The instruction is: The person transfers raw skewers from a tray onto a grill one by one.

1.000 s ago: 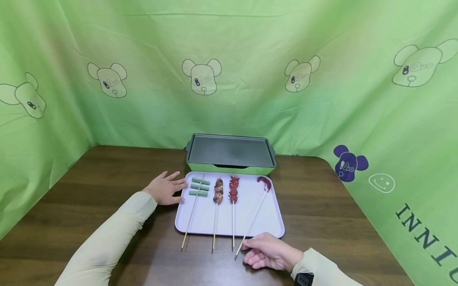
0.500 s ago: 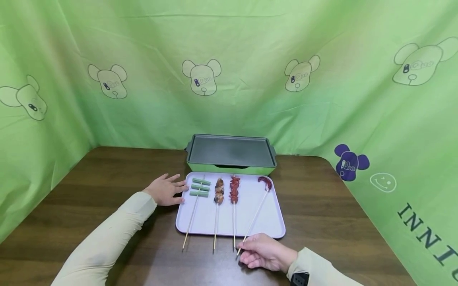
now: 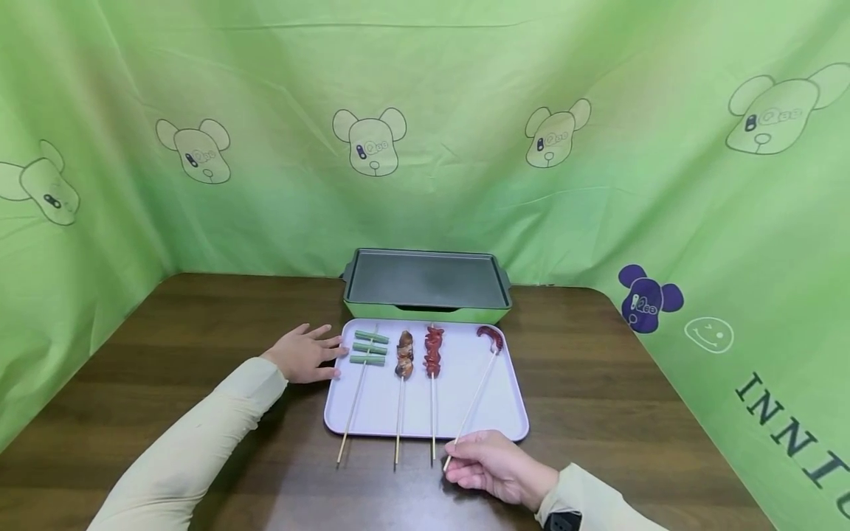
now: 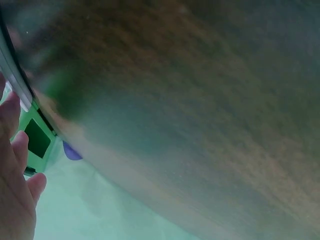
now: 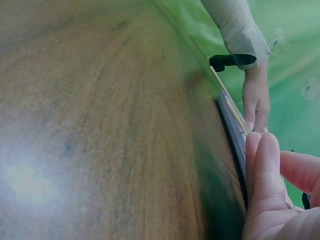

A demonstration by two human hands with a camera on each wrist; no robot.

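Note:
My right hand [image 3: 494, 466] pinches the lower end of a thin wooden skewer bearing a curved, dark red piece [image 3: 497, 341] like a sausage. That piece lies at the upper right of a pale lilac tray [image 3: 415, 413]; the stick slants down over the front rim. Fingers spread, my left hand [image 3: 304, 355] rests with its fingertips at the tray's left rim. Three more skewers lie side by side there: green vegetable pieces [image 3: 369, 348], browned meat [image 3: 404, 355] and red meat [image 3: 433, 354]. In the right wrist view, thumb and fingers [image 5: 266, 165] meet at the stick.
Directly behind the tray stands a green grill [image 3: 361, 310] with a dark flat pan [image 3: 425, 280] on top. Everything sits on a brown wooden table [image 3: 598, 398]. A green printed curtain [image 3: 465, 66] hangs around the back and sides.
My right hand has shifted slightly left, its fingertips now nearer the lower end of the skewer. The left hand stays at the tray's rim, and the food lies as before.

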